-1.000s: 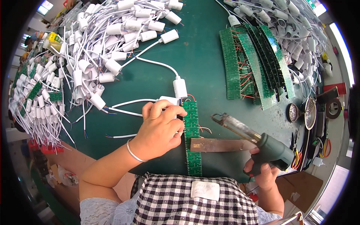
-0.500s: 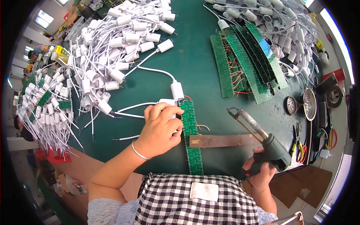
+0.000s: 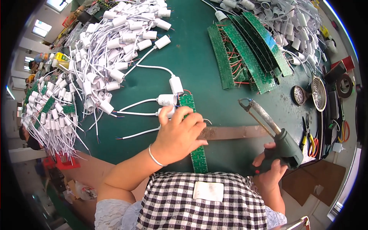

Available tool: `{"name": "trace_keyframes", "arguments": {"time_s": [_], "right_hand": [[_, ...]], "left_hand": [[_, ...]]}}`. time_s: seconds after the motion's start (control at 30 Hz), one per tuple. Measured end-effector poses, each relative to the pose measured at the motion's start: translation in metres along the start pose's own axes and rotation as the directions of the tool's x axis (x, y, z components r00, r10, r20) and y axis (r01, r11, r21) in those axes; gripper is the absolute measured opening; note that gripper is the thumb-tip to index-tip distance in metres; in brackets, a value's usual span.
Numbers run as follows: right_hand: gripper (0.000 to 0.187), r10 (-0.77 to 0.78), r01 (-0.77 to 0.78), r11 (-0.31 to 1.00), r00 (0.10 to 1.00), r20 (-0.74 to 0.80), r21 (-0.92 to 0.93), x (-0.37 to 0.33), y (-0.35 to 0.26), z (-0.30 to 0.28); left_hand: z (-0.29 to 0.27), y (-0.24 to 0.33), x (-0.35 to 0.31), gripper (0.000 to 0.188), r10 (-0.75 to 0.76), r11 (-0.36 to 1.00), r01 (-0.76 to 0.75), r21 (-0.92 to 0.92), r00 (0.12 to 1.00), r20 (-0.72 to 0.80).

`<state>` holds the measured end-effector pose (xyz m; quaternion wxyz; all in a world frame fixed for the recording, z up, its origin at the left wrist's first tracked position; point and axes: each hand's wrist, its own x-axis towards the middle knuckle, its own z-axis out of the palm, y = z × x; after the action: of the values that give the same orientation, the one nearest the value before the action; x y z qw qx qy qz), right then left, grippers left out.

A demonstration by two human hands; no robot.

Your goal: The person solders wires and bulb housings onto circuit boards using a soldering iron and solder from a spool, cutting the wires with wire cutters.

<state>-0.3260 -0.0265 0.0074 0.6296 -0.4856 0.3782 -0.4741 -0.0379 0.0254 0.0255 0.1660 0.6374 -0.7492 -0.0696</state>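
Observation:
My left hand (image 3: 178, 136) is over a narrow green circuit board strip (image 3: 198, 159), its fingers bent and apart, covering the strip's middle. I see nothing held in it. White cylindrical lamp holders with white cables lie along the strip's left side: one (image 3: 176, 85) near its upper end, another (image 3: 167, 100) just below; a third is partly behind my fingers. My right hand (image 3: 270, 168) grips the dark green handle of a gun-type soldering iron (image 3: 285, 149). Its metal tip points up and left, above the table and apart from the strip.
A brown flat bar (image 3: 237, 132) lies crosswise right of the strip. Stacked circuit boards (image 3: 249, 53) stand at far right, beside piled lamp holders (image 3: 295, 23). A big pile of lamp holders (image 3: 115, 53) fills the far left. Metal bowls (image 3: 318, 94), pliers (image 3: 305, 134) and tape (image 3: 345, 85) line the right.
My left hand has shifted right and nearer, across the strip, uncovering lamp holders at its left. The soldering iron stays in my right hand. The whole view has shifted slightly.

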Motion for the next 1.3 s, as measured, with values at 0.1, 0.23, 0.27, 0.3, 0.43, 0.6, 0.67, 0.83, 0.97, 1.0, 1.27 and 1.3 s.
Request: {"name": "trace_keyframes", "arguments": {"time_s": [0.1, 0.23, 0.27, 0.3, 0.43, 0.6, 0.67, 0.83, 0.97, 1.0, 1.27, 1.3], "right_hand": [[0.060, -0.019, 0.018, 0.999, 0.999, -0.033, -0.033, -0.001, -0.001, 0.002], [0.057, -0.024, 0.024, 0.998, 1.000, 0.008, 0.067, -0.006, 0.002, -0.003], [0.057, -0.021, 0.020, 0.997, 1.000, 0.010, 0.069, -0.005, 0.002, -0.002], [0.058, -0.023, 0.022, 0.997, 1.000, 0.008, 0.067, -0.005, 0.001, -0.001], [0.059, -0.024, 0.023, 0.997, 1.000, 0.004, 0.072, -0.005, 0.002, 0.002], [0.060, 0.013, -0.017, 0.999, 0.997, 0.075, 0.046, 0.004, 0.005, 0.006], [0.060, 0.020, -0.025, 0.998, 0.996, 0.090, 0.057, 0.005, 0.004, 0.008], [0.058, -0.029, 0.029, 1.000, 0.998, 0.057, -0.002, 0.004, 0.002, 0.016], [0.060, 0.012, -0.012, 1.000, 1.000, 0.027, -0.017, 0.004, 0.005, 0.016], [0.060, 0.003, -0.003, 1.000, 1.000, 0.005, -0.030, 0.003, 0.003, 0.020], [0.062, -0.021, 0.021, 0.998, 1.000, -0.014, -0.052, 0.005, 0.005, 0.016], [0.062, -0.044, 0.041, 0.997, 0.998, -0.048, -0.063, 0.007, 0.002, 0.025]], "left_hand": [[-0.013, -0.008, 0.022, 0.042, 0.012, 0.994, -0.003, 0.112, 0.996, -0.084], [-0.007, -0.037, 0.029, 0.040, 0.040, 0.990, -0.029, 0.139, 0.996, -0.075], [-0.005, -0.038, 0.026, 0.040, 0.017, 0.994, -0.008, 0.105, 0.996, -0.086], [-0.004, -0.038, 0.024, 0.040, -0.005, 0.998, 0.011, 0.066, 0.996, -0.093], [-0.016, -0.043, -0.003, 0.044, -0.044, 0.997, 0.022, -0.071, 0.945, -0.324], [-0.009, -0.043, -0.067, 0.042, -0.246, 0.969, 0.232, -0.088, 0.945, -0.216], [-0.009, -0.045, -0.072, 0.040, -0.307, 0.952, 0.300, -0.067, 0.939, -0.157], [-0.035, -0.047, -0.053, 0.026, -0.003, 0.959, 0.074, 0.272, 0.967, -0.254], [-0.038, -0.064, -0.018, 0.026, 0.187, 0.880, -0.013, 0.475, 0.929, -0.320], [-0.033, -0.072, -0.011, 0.027, 0.165, 0.908, -0.014, 0.419, 0.931, -0.326], [-0.021, -0.094, -0.031, 0.053, -0.107, 0.994, 0.109, -0.026, 0.861, -0.497], [-0.025, -0.098, -0.043, 0.051, -0.149, 0.982, 0.191, 0.002, 0.775, -0.614]]}}
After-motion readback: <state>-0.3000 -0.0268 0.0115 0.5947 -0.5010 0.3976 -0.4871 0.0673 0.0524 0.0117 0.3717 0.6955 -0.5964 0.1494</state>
